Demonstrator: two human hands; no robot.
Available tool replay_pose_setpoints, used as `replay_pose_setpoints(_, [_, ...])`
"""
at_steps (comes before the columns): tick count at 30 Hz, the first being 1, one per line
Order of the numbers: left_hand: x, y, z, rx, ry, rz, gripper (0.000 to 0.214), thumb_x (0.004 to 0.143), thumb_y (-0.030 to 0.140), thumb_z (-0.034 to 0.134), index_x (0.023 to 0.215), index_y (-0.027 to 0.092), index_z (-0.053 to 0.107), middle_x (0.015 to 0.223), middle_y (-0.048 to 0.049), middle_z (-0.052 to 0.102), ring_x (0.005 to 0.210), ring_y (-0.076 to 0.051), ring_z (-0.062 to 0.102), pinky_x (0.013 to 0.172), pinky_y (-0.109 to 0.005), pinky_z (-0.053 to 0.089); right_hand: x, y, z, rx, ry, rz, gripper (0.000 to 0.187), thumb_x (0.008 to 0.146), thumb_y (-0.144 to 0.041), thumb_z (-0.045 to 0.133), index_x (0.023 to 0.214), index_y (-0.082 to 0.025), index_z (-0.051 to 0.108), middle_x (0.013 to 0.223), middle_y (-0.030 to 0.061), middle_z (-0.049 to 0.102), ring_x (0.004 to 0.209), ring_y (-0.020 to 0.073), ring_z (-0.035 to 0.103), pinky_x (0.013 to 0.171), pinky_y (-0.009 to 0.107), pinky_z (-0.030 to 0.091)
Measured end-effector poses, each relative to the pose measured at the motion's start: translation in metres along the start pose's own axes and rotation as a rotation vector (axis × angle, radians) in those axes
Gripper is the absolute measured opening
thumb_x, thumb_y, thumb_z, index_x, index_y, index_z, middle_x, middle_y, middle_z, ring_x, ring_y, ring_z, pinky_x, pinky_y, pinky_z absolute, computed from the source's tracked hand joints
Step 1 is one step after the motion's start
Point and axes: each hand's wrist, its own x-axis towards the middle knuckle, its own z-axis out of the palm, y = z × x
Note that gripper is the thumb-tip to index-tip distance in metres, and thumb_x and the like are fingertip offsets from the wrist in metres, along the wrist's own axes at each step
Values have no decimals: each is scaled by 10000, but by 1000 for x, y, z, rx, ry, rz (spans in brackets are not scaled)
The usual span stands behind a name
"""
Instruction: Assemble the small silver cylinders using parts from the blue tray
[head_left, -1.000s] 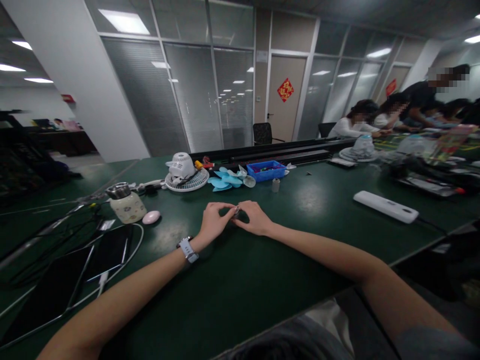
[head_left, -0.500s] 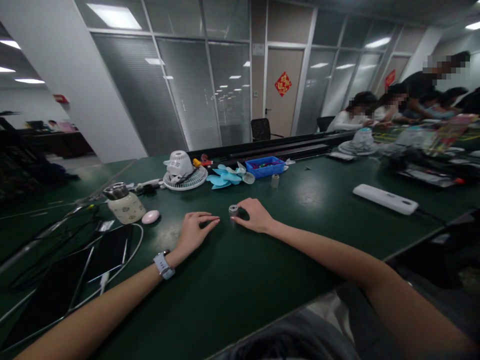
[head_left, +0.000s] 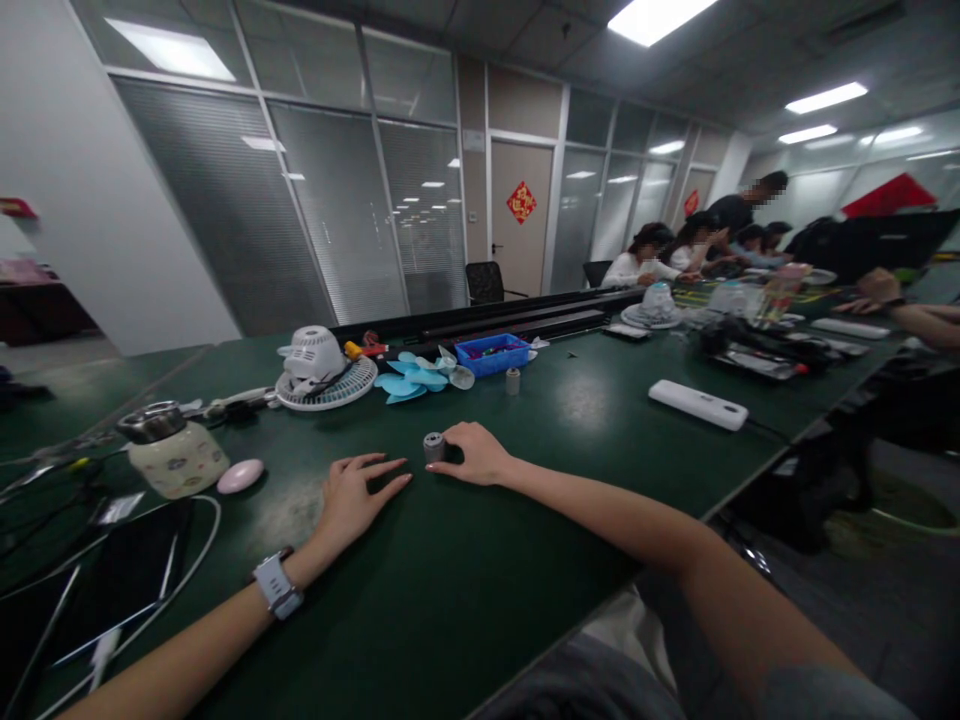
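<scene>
In the head view, my right hand [head_left: 478, 454] rests on the green table with thumb and forefinger around a small grey metal cylinder [head_left: 433, 447]. The cylinder stands upright, and holes or recesses show on its top face. To its left, my left hand [head_left: 358, 497] lies low over the table, fingers stretched and apart, holding nothing. A similar small cylinder [head_left: 513, 381] stands farther back, in front of a blue tray [head_left: 493, 356] of small parts. Light-blue fan blades [head_left: 412, 378] lie left of that tray.
A white fan body with its grille [head_left: 322, 380] is at the back left. Near my left arm are a cream flask [head_left: 178, 461], a pink oval object [head_left: 241, 476], dark tablets [head_left: 124, 570] and cables. A white power strip [head_left: 697, 404] lies right. Other people sit at the far right.
The view has turned right, so the table things appear farther left. My left thumb and fingers have spread apart, and that hand is slightly farther from the cylinder. My right hand keeps its hold.
</scene>
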Motion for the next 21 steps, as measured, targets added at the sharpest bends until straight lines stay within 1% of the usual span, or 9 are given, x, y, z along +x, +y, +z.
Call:
replay_pose_setpoints(2, [1,-2,2,-18,30,10,496,816,626,523,1196,333,652,1239,-68,639,1168,-314,482,969,-476,368,1,8,-1,2,36,113,511,830,-636,554,908,-143,658,928,81,683,829,190,600,736,306,440])
replay_pose_setpoints(5, [2,-5,4,-54,65,19,519,850,606,477,1223,280,630,1207,-78,657,1157,-289,513,986,-452,367,8,32,-7,-24,110,319,498,863,-623,512,938,-152,654,944,76,678,821,179,604,690,279,436])
replay_pose_setpoints(8, [2,-5,4,-89,95,6,487,865,569,458,1188,257,645,1185,-76,671,1148,-282,527,995,-450,368,21,65,-15,-154,144,503,460,897,-590,480,975,-170,650,976,71,676,867,181,618,717,268,443])
replay_pose_setpoints(10, [2,-3,3,-113,107,-20,462,858,552,465,1159,260,659,1177,-68,676,1145,-289,526,984,-455,382,29,85,-20,-235,151,579,438,907,-570,477,986,-176,650,1013,81,671,912,194,622,749,271,449])
replay_pose_setpoints(12, [1,-2,1,-133,111,-46,441,848,540,474,1127,263,675,1163,-63,681,1139,-296,525,968,-455,400,34,99,-21,-267,152,620,426,908,-555,482,985,-172,653,1028,98,663,924,211,626,760,284,457])
replay_pose_setpoints(14, [0,1,-1,-145,109,-57,424,843,529,478,1098,261,686,1142,-63,686,1130,-299,527,963,-458,407,36,107,-19,-277,148,648,428,907,-550,484,973,-164,659,1023,114,656,904,223,633,751,299,468])
replay_pose_setpoints(17, [-1,4,-4,-154,99,-55,423,843,522,467,1082,249,684,1134,-70,684,1126,-303,525,965,-471,406,33,112,-13,-292,133,671,436,890,-555,507,989,-160,664,1046,126,637,907,236,636,749,309,477])
replay_pose_setpoints(21, [-1,6,-5,-168,112,-89,446,838,510,454,1113,219,651,1150,-89,662,1131,-311,513,950,-472,414,29,114,-10,-301,115,681,448,891,-554,504,1022,-153,655,1063,138,623,942,251,628,777,316,476])
